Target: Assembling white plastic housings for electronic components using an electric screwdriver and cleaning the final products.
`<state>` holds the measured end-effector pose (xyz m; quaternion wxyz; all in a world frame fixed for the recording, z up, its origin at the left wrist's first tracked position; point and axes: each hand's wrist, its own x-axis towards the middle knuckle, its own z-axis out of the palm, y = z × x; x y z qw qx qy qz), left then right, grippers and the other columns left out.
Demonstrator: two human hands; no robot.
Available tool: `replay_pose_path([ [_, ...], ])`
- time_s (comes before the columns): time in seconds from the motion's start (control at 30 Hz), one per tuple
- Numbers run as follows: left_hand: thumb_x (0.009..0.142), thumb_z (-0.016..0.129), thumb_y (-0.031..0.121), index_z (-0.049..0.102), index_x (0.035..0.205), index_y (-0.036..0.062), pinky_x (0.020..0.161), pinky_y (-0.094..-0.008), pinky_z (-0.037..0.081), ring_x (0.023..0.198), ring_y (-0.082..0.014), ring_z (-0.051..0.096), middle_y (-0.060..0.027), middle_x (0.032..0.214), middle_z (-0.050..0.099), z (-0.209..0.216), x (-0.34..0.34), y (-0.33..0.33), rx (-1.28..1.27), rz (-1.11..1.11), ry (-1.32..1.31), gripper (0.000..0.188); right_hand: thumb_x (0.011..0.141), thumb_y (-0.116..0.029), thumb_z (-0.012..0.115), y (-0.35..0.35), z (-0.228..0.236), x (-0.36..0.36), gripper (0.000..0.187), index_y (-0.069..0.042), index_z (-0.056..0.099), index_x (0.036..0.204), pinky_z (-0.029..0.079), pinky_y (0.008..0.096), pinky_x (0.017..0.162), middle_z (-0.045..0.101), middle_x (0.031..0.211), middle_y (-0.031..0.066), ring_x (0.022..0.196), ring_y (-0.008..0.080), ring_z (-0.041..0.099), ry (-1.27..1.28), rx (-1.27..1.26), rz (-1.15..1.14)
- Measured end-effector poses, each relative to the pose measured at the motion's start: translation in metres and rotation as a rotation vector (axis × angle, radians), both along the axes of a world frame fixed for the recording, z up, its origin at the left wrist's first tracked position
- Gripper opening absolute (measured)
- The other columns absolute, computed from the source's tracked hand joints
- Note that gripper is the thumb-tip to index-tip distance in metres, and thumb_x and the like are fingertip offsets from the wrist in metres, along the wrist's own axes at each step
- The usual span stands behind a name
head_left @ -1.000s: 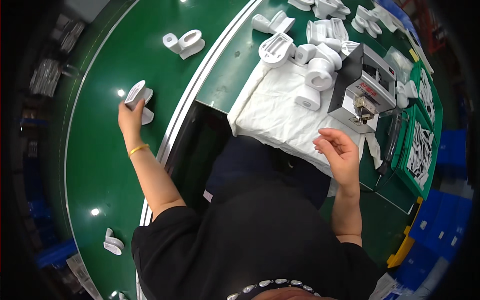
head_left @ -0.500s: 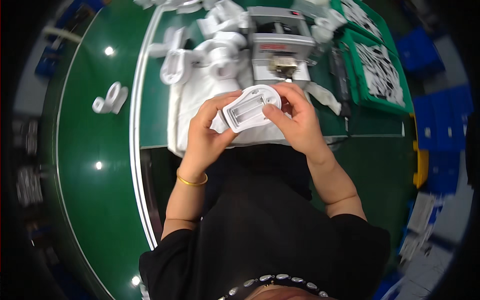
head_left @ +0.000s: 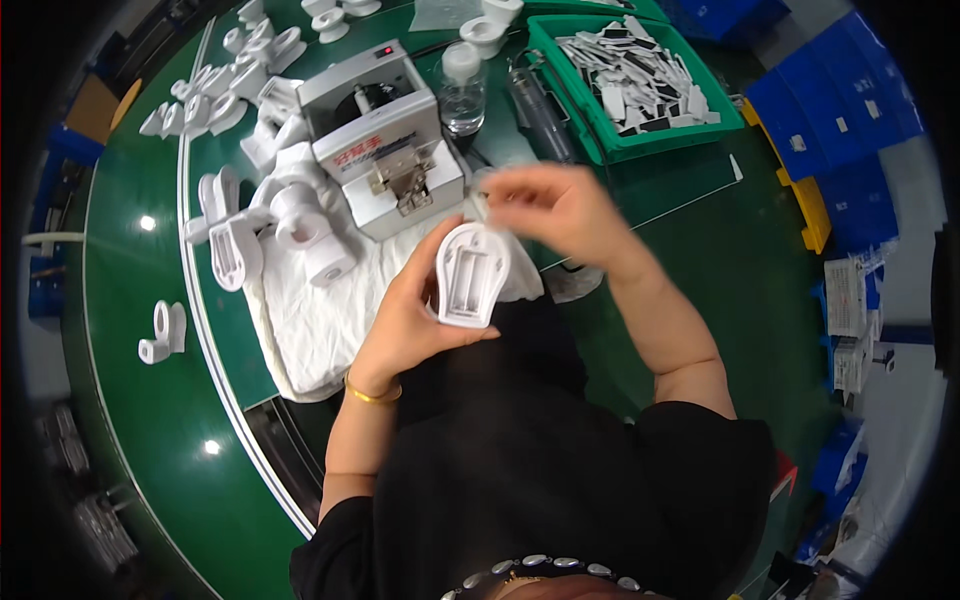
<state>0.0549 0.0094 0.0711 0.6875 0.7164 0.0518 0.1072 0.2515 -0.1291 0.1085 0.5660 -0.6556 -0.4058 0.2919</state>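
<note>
My left hand (head_left: 405,315) grips a white plastic housing (head_left: 490,305) from its left side, the thumb along the lower edge. The housing is rounded at the top and narrower below, and its long recessed battery compartment faces up. Just above and right of it is my right hand (head_left: 560,210), off the housing and blurred by motion. Its fingers are bent toward the left, and whether they hold anything small cannot be made out. Beyond the hands stands a grey-white box-shaped screw feeder (head_left: 375,130) with a metal piece at its front and a small red light.
A white cloth (head_left: 310,350) lies under several white plastic housings (head_left: 300,215). Right of the feeder are a clear bottle (head_left: 463,105), a dark electric screwdriver (head_left: 540,115) and a green crate (head_left: 655,145) of small black and white parts. Blue bins (head_left: 830,110) stand farther right.
My right hand has come off the housing and moved up beside it. The left hand now holds the housing alone, turned more upright. The whole view has swung to the right.
</note>
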Motion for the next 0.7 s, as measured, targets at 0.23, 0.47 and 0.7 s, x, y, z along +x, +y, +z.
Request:
replay_pose_path([
  [0.23,0.056,0.096,0.008,0.031,0.145,0.0059,0.109,-0.0351,0.042,0.132,-0.0198,0.045,-0.0110,0.152,0.036,-0.012,0.001,-0.009,-0.091,0.166,-0.143,0.109,0.081,-0.029,0.076,-0.018,-0.018,0.217,0.035,-0.005,0.073,0.105,0.053,0.0394,0.082,0.073,0.101,0.0140,0.092,0.0305,0.069,-0.787,-0.741,-0.592],
  [0.47,0.058,0.096,0.010,0.030,0.143,0.0076,0.108,-0.0356,0.043,0.132,-0.0198,0.045,-0.0095,0.153,0.033,-0.017,0.005,-0.008,0.009,0.229,-0.198,0.108,0.079,-0.019,0.069,-0.002,-0.067,0.264,0.037,-0.006,0.069,0.114,0.052,0.0426,0.090,0.070,0.111,0.0186,0.104,0.0354,0.066,-0.959,-0.801,-0.349],
  [0.7,0.054,0.098,0.022,0.032,0.141,0.0018,0.108,-0.0366,0.040,0.129,-0.0239,0.048,-0.0138,0.146,0.043,-0.015,-0.009,-0.007,0.124,0.382,-0.171,0.111,0.084,-0.026,0.074,-0.001,-0.016,0.210,0.031,-0.003,0.070,0.104,0.052,0.0366,0.077,0.072,0.096,0.0140,0.087,0.0256,0.068,-0.844,-0.623,-0.582],
])
